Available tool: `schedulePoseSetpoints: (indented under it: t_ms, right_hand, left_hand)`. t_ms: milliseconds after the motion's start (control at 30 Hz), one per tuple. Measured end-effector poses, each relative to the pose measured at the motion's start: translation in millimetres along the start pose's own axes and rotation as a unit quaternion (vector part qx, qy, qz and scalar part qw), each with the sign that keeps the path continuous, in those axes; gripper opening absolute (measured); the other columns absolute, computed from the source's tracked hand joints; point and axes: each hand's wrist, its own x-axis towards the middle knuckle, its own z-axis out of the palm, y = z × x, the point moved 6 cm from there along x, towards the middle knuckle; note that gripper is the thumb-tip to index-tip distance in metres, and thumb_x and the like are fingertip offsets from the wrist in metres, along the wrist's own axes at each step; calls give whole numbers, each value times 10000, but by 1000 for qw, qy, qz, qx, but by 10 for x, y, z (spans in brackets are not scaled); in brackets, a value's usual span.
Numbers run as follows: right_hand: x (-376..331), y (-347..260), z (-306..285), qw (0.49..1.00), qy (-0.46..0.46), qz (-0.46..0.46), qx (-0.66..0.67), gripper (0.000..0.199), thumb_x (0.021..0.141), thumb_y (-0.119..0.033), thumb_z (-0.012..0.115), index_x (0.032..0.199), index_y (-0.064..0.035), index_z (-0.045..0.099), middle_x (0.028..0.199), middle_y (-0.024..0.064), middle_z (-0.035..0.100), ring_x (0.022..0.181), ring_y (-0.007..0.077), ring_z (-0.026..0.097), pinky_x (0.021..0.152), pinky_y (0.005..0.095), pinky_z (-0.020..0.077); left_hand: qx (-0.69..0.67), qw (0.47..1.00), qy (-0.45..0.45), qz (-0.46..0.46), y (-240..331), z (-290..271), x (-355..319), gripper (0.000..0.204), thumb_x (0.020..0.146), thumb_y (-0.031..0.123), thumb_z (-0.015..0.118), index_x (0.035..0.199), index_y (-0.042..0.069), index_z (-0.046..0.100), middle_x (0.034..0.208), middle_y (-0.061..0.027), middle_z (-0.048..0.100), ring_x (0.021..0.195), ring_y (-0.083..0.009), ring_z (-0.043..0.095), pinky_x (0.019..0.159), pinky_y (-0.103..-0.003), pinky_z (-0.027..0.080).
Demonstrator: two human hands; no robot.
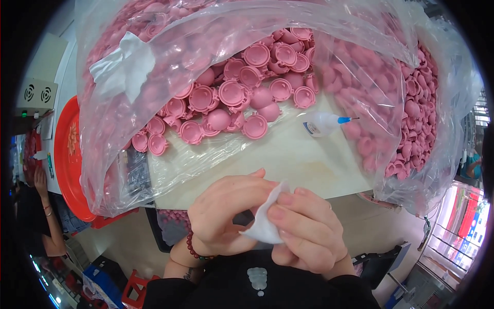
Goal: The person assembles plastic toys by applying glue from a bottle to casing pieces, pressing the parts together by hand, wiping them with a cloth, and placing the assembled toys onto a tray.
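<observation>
Close to my body, above the near edge of the pale table (329, 167), both my hands meet around a white wipe (263, 226). My right hand (311, 232) pinches the wipe between thumb and fingers. My left hand (226, 208) is curled against its other side; whatever sits inside those fingers is hidden. Beyond them, round pink plastic half-shells (254, 126) with small side tabs spill from a clear plastic bag (206, 56). A small clear squeeze bottle (321, 125) with a blue needle tip lies on its side at the right of the table.
A second clear bag (378, 92) of pink shells bulges at the right. A crumpled white cloth (126, 64) rests on the left bag. At far left stands a red round tray (69, 154), with another person's arm (49, 221) beyond it. A red stool (138, 288) is below.
</observation>
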Motion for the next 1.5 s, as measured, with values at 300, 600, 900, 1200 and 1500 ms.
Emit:
schedulePoseSetpoints:
  t_ms: [300, 600, 900, 1200, 1500]
  right_hand:
    - [-94, -69, 119, 986, -162, -4, 39, 160, 850, -206, 536, 877, -57, 483, 975, 87, 615, 923, 252, 605, 937, 412, 363]
    - [-225, 655, -237, 923, -36, 372, -86, 203, 698, 24, 587, 897, 12, 552, 809, 101, 523, 754, 184, 516, 628, 238, 379]
    - [-132, 402, -347, 950, -7, 154, -272, 300, 600, -6, 654, 895, -11, 600, 821, 93, 585, 730, 242, 524, 668, 312, 416]
    - [-179, 316, 199, 954, -220, 95, -182, 324, 579, -112, 664, 897, -56, 635, 997, 52, 608, 789, 208, 526, 680, 308, 368]
    - [-138, 398, 176, 954, -214, 155, -145, 244, 583, -150, 665, 820, -97, 658, 1115, 140, 546, 885, 275, 479, 748, 339, 373]
  left_hand:
    - [44, 999, 13, -9, -80, 30, -21, 329, 616, 82, 685, 915, -14, 586, 861, -113, 631, 724, -241, 619, 733, -343, 514]
    - [-40, 995, 48, -77, -98, -53, -20, 328, 601, 40, 754, 887, 6, 597, 832, -105, 633, 715, -196, 611, 727, -332, 511]
    - [-32, 999, 28, -24, 0, -504, -217, 437, 777, 311, 634, 1056, 50, 422, 824, -201, 549, 743, -249, 563, 722, -389, 486]
    - [356, 847, 393, 36, 319, -2299, -648, 227, 903, 70, 409, 1113, -11, 434, 1023, -198, 537, 867, -224, 559, 793, -338, 457]
    - [540, 760, 356, -68, 83, -2450, -583, 198, 855, 135, 534, 996, 5, 583, 892, -89, 602, 818, -172, 569, 759, -299, 437]
